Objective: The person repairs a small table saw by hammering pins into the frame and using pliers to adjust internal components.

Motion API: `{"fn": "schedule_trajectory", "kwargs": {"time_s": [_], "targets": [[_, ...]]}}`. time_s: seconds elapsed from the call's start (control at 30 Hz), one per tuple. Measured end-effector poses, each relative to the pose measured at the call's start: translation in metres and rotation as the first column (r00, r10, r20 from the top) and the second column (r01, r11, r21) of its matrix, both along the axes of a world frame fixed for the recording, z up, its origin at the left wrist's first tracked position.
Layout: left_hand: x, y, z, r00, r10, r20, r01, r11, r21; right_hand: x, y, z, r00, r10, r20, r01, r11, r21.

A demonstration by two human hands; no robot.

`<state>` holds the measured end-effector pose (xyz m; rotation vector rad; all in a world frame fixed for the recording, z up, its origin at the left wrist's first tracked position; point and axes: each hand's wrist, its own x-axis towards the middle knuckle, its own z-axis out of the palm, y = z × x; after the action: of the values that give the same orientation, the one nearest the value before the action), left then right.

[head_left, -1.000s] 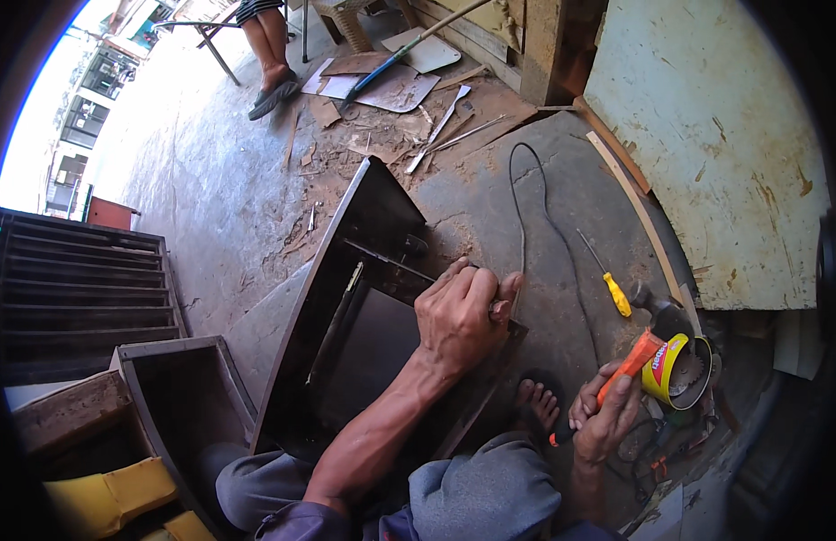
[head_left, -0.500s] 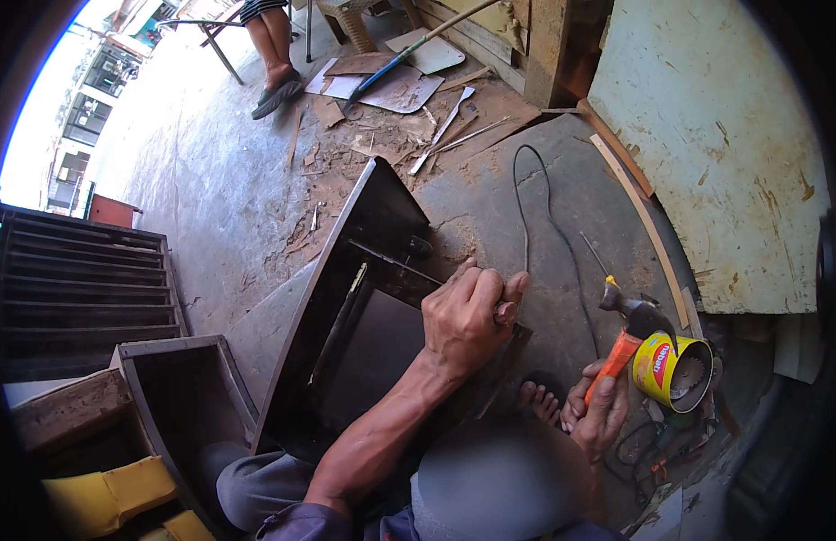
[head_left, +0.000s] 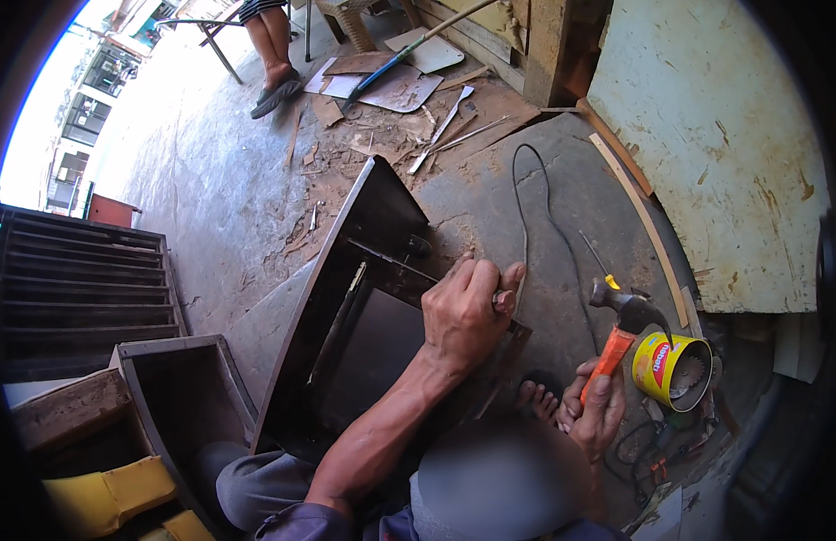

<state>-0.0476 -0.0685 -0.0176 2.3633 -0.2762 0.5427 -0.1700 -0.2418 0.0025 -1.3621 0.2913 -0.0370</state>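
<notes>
My left hand (head_left: 463, 311) is closed in a fist over the dark wooden furniture piece (head_left: 296, 352), which leans tilted in front of me. From the fist pokes the reddish handle end (head_left: 503, 302) of a tool; a thin metal shaft seems to run from its other side along the furniture's frame. The tool's exact kind is hidden. My right hand (head_left: 598, 406) grips the orange handle of a claw hammer (head_left: 636, 314), its dark head raised, apart from the left fist. A blurred round shape covers the lower middle.
Beside the hammer lies a yellow tin (head_left: 652, 365) with a toothed disc inside. A screwdriver (head_left: 600, 259) and a dark cable (head_left: 548, 194) are on the floor. Empty drawers (head_left: 183, 352) stand at left. Wood scraps and a blue-handled tool (head_left: 382, 79) lie ahead, near a seated person's legs (head_left: 272, 50).
The hammer and my right hand have shifted slightly left. My left fist has turned a little, showing more of the reddish handle end. The furniture piece stays in place.
</notes>
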Motion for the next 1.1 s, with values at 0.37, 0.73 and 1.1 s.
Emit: {"fn": "schedule_trajectory", "kwargs": {"time_s": [0.37, 0.73, 1.1], "targets": [[0.007, -0.001, -0.01, 0.997, -0.011, 0.07, 0.01, 1.0, 0.003, 0.004, -0.009, 0.02, 0.923, -0.23, 0.31, 0.196, 0.971, 0.136], [0.002, 0.0, -0.006, 0.997, -0.043, 0.063, 0.041, 0.999, 0.03, 0.002, 0.02, -0.018, 0.998, 0.037, 0.04, -0.037, 0.999, -0.016], [0.008, -0.003, 0.001, 0.997, -0.052, 0.059, 0.051, 0.999, 0.016, -0.004, 0.013, -0.025, 0.999, 0.031, -0.039, -0.029, 0.999, 0.037]]}}
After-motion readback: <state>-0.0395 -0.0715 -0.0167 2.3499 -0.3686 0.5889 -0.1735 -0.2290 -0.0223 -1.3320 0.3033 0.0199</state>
